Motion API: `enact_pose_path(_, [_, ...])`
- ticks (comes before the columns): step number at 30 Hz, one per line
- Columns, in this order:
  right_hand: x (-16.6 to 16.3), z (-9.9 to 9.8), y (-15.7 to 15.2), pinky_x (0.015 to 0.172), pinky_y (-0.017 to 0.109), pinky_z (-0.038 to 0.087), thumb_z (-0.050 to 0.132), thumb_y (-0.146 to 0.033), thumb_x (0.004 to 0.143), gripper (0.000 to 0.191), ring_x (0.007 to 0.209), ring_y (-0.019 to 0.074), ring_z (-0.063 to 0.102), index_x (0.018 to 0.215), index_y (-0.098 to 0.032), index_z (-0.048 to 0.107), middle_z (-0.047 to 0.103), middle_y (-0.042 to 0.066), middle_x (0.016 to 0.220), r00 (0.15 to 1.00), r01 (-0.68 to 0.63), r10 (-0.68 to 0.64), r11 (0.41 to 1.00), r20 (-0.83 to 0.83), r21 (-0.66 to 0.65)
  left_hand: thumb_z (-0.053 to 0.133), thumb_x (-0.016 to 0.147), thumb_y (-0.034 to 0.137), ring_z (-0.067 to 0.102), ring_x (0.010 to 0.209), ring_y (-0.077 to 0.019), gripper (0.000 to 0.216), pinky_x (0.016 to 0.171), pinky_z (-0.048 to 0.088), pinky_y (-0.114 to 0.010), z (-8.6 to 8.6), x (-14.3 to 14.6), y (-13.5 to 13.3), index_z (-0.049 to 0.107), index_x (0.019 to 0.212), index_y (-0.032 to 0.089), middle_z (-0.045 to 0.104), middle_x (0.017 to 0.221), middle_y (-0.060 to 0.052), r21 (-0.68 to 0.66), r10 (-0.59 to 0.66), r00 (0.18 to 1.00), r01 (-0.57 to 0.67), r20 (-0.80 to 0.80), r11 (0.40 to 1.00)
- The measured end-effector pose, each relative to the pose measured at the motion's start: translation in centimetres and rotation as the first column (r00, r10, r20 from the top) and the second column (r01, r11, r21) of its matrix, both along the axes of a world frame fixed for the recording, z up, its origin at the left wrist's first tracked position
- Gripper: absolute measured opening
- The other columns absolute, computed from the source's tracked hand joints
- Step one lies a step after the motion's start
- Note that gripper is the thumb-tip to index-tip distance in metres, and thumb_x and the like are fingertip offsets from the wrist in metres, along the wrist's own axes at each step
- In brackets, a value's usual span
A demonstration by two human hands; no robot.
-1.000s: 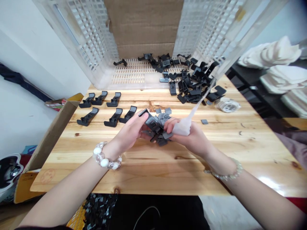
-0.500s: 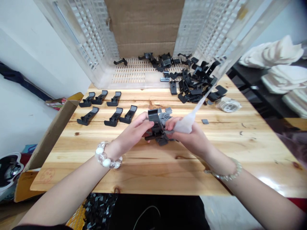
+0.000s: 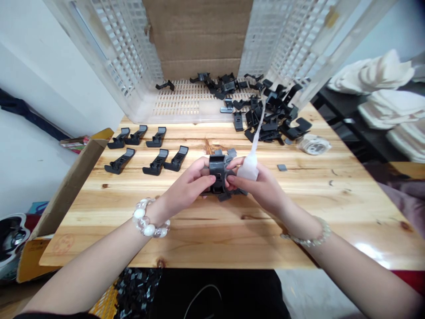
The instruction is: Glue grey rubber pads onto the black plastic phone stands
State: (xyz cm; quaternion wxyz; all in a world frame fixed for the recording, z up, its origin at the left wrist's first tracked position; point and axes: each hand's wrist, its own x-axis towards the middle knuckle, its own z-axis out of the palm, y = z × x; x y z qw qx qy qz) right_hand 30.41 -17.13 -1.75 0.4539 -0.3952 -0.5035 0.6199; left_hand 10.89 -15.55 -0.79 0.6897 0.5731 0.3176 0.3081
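Observation:
My left hand [image 3: 191, 184] is closed on a black plastic bracket [image 3: 217, 170], holding it tilted above the table with the thumb on its face. My right hand [image 3: 257, 181] is wrapped round a small white glue bottle [image 3: 248, 169], whose long thin nozzle points up and away. The thumb and forefinger of that hand come together at the bracket's right side; whether a grey pad is between them I cannot tell. Beneath both hands lies a pile of grey square pads [image 3: 231, 153], partly hidden.
Several black brackets [image 3: 156, 162] lie in two rows at the left on the wooden table [image 3: 199, 239]. A white plastic crate [image 3: 139, 104] on its side holds a heap of brackets [image 3: 268, 115] that spills out. A tape roll [image 3: 313, 145] and a single grey pad [image 3: 282, 167] lie right.
The glue bottle has swung more upright in my right hand. My right fingertips have moved in against the bracket, which my left hand has turned slightly.

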Motion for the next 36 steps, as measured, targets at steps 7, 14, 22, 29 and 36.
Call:
enact_pose_path(7, [-0.1,0.0,0.1,0.054,0.025,0.044,0.076,-0.023,0.073,0.019,0.055,0.0092,0.053,0.079,-0.02,0.058,0.061,-0.003,0.071,0.997,-0.019,0.02,1.0,0.075,-0.018,0.054,0.09,0.03,0.068,0.086,-0.0205,0.015,0.053,0.04,-0.023,-0.1,-0.1,0.1,0.048,0.099,0.019,0.072,0.098,-0.007,0.007,0.016,1.0,-0.016,0.008,1.0])
enact_pose_path(14, [-0.1,0.0,0.0,0.055,0.024,0.045,0.076,-0.022,0.071,0.021,0.056,0.0095,0.055,0.085,-0.019,0.06,0.061,-0.003,0.066,0.998,0.016,-0.012,0.998,0.058,-0.066,0.054,0.091,0.027,0.066,0.081,-0.0168,0.014,0.061,0.045,-0.024,0.3,-0.2,0.0,0.05,0.102,0.019,0.071,0.097,-0.004,0.04,0.073,0.996,-0.075,0.045,0.996])
enact_pose_path(22, [0.4,-1.0,0.3,0.054,0.025,0.046,0.076,-0.021,0.074,0.019,0.058,0.0115,0.059,0.081,-0.02,0.059,0.067,-0.001,0.075,0.999,0.031,-0.031,1.0,-0.035,-0.002,0.054,0.091,0.029,0.061,0.074,-0.0146,0.012,0.058,0.042,-0.023,0.1,-0.1,0.0,0.049,0.098,0.02,0.067,0.086,-0.001,0.067,0.113,0.994,-0.112,-0.004,0.991])
enact_pose_path(29, [0.4,-0.5,0.1,0.076,0.028,0.047,0.076,-0.01,0.073,0.017,0.082,0.0127,0.058,0.075,-0.021,0.063,0.062,-0.001,0.085,0.999,0.032,-0.031,0.95,-0.006,0.31,0.055,0.09,0.026,0.059,0.079,-0.0146,0.011,0.068,0.046,-0.025,0.4,0.1,-0.2,0.051,0.098,0.019,0.063,0.087,-0.001,0.145,0.101,0.995,-0.1,0.004,0.984])
enact_pose_path(36, [0.7,-0.1,0.0,0.079,0.031,0.049,0.07,-0.009,0.077,0.013,0.084,0.0151,0.059,0.076,-0.02,0.064,0.061,0.002,0.086,0.996,-0.068,0.037,0.911,0.084,0.407,0.052,0.091,0.019,0.062,0.096,-0.0168,0.008,0.087,0.046,-0.029,0.0,0.2,0.2,0.053,0.099,0.018,0.065,0.098,-0.004,0.237,0.083,0.995,-0.093,0.049,0.967])
